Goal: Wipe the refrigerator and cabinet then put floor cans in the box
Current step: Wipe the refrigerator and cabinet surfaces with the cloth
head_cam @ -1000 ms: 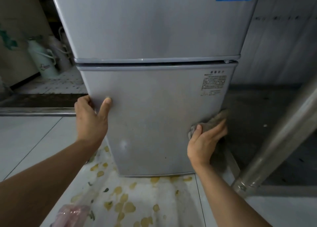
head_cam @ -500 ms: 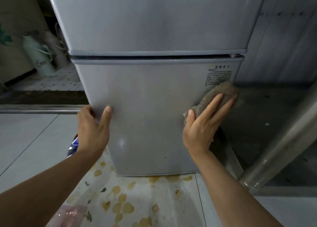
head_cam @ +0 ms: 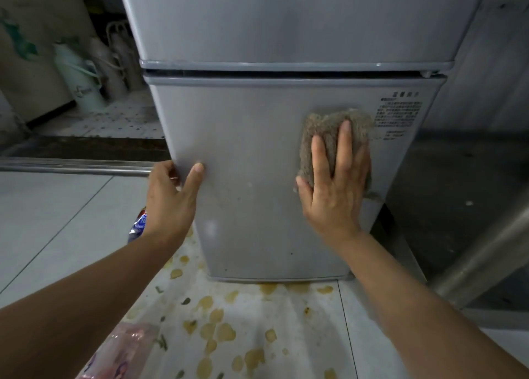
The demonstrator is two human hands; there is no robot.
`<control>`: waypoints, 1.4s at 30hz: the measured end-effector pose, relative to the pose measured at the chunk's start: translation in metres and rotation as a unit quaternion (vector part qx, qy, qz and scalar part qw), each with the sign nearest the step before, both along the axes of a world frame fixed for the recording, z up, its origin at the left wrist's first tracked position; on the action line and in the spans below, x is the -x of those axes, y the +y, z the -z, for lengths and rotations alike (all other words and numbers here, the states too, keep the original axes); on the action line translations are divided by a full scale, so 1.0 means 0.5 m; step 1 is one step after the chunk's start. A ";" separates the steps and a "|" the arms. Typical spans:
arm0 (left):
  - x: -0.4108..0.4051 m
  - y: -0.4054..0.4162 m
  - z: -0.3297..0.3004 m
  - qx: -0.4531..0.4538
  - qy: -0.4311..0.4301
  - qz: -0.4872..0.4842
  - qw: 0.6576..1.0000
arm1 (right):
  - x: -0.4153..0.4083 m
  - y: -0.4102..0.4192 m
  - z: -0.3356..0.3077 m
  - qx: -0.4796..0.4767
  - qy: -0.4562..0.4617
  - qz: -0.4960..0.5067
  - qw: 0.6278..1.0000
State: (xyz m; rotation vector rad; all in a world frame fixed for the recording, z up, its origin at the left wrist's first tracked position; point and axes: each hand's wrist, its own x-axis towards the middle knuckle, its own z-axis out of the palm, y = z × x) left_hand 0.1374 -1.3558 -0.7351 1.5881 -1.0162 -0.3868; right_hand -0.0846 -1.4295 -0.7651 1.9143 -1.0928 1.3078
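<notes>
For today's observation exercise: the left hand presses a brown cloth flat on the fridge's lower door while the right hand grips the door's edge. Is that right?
Not quite: the hands are swapped. In the head view the right hand presses the brown cloth on the lower door, and the left hand grips the door's edge.

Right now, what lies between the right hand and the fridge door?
In the head view, a brown cloth lies between them: the right hand presses it flat against the lower fridge door, beside the printed label.

head view | looks forward and down | close to refrigerator (head_cam: pixel 257 164) front
</notes>
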 end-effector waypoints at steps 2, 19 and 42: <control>0.001 0.003 0.009 -0.001 -0.003 0.002 1.000 | -0.019 -0.008 -0.015 0.021 -0.011 0.012 1.000; -0.040 0.027 0.005 -0.028 0.086 0.049 0.995 | -0.102 -0.004 -0.053 0.098 0.260 -0.040 0.960; -0.115 0.025 0.086 -0.128 0.368 0.130 0.912 | -0.235 0.053 -0.018 0.115 0.487 -0.014 0.866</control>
